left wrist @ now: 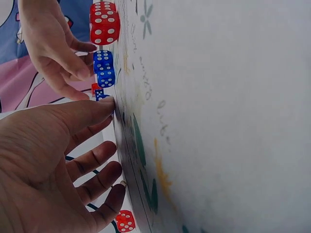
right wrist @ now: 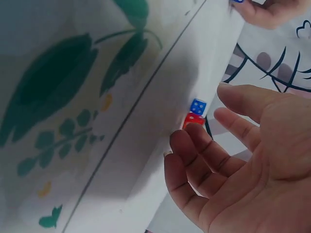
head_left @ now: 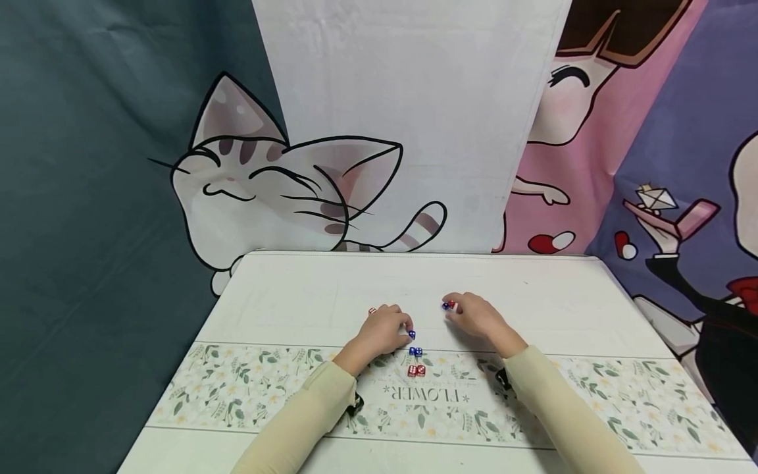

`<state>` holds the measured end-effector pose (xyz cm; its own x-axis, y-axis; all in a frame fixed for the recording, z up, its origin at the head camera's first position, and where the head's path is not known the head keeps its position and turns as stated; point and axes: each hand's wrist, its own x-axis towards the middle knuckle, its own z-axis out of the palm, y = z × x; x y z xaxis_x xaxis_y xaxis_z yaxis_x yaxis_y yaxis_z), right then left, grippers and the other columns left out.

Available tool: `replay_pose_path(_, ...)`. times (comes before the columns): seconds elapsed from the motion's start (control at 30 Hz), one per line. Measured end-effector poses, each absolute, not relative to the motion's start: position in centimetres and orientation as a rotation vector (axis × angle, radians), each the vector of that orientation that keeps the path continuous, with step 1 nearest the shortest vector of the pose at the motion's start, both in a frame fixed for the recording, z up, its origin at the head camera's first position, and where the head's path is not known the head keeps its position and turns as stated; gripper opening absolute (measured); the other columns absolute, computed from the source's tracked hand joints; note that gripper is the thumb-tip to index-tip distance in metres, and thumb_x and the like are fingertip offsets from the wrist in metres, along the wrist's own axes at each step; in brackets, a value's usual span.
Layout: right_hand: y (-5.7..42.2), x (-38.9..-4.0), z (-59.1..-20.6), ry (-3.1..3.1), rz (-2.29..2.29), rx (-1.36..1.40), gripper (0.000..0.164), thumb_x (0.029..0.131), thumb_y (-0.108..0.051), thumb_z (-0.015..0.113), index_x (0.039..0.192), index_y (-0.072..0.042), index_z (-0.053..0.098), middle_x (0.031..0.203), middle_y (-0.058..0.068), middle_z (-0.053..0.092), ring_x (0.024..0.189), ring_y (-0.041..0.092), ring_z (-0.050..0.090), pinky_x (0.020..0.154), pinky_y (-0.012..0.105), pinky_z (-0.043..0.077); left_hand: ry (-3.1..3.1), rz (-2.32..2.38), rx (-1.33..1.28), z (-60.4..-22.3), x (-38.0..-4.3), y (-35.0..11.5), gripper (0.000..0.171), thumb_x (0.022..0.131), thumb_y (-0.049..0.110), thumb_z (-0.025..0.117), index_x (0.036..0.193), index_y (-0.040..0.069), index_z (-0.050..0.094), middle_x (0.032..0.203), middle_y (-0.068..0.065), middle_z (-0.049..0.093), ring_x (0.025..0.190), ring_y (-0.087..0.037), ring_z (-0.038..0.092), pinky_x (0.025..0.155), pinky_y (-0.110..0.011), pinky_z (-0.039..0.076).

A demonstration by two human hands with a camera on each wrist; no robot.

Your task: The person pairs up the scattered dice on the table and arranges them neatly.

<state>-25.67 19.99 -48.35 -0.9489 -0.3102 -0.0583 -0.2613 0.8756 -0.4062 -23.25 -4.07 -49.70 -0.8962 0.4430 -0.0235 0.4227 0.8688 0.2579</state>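
Note:
My left hand [head_left: 383, 330] pinches a blue die [head_left: 411, 334] between thumb and index finger at the table's middle. In the left wrist view the thumb tip covers most of that die, and the other fingers are spread and loosely bent. My right hand [head_left: 476, 315] hovers farther back on the right, fingers loosely bent. Just beyond its fingertips a small blue die [right wrist: 198, 107] and a red die [right wrist: 194, 119] sit side by side on the table; the fingers partly hide the red one.
Two blue dice [head_left: 416, 351] stand side by side in front of the left fingertips. Nearer still are two red dice [head_left: 416, 371]. Another red die [head_left: 372, 311] lies behind the left hand. A flower-patterned band crosses the white table [head_left: 296, 296]; a cartoon curtain [head_left: 379, 99] hangs behind.

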Motion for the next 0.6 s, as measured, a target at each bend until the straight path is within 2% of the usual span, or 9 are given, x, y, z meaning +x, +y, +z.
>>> replay_pose_path(0.3, 19.8, -27.1, -49.3, 2.908, -0.569, -0.408, 0.041, 0.096, -0.019, 0.069, 0.135, -0.012, 0.063, 0.102, 0.011, 0.066, 0.091, 0.025, 0.06, 0.081, 0.046, 0.049, 2.967, 0.39, 0.672, -49.7, -23.1, -4.1, 0.014, 0.09, 0.039, 0.077, 0.098, 0.029, 0.072, 0.101, 0.008, 0.061, 0.093, -0.015, 0.052, 0.093, -0.041, 0.047)
replay_pose_path(0.53, 19.8, -27.7, -49.7, 2.913, -0.576, -0.369, 0.028, 0.097, -0.017, 0.068, 0.124, -0.013, 0.07, 0.122, 0.016, 0.068, 0.118, 0.04, 0.06, 0.1, 0.056, 0.045, 2.966, 0.402, 0.67, -49.8, -23.1, -4.1, 0.015, 0.09, 0.038, 0.077, 0.1, 0.028, 0.072, 0.101, 0.007, 0.061, 0.094, -0.015, 0.052, 0.1, -0.046, 0.045)
replay_pose_path(0.6, 19.7, -27.7, -49.7, 2.921, -0.578, -0.373, 0.024, 0.097, -0.016, 0.068, 0.12, -0.013, 0.07, 0.123, 0.017, 0.068, 0.12, 0.041, 0.059, 0.1, 0.056, 0.045, 2.967, 0.406, 0.67, -49.8, -23.0, -4.2, 0.014, 0.09, 0.038, 0.076, 0.1, 0.028, 0.072, 0.101, 0.007, 0.061, 0.094, -0.015, 0.052, 0.1, -0.047, 0.045)
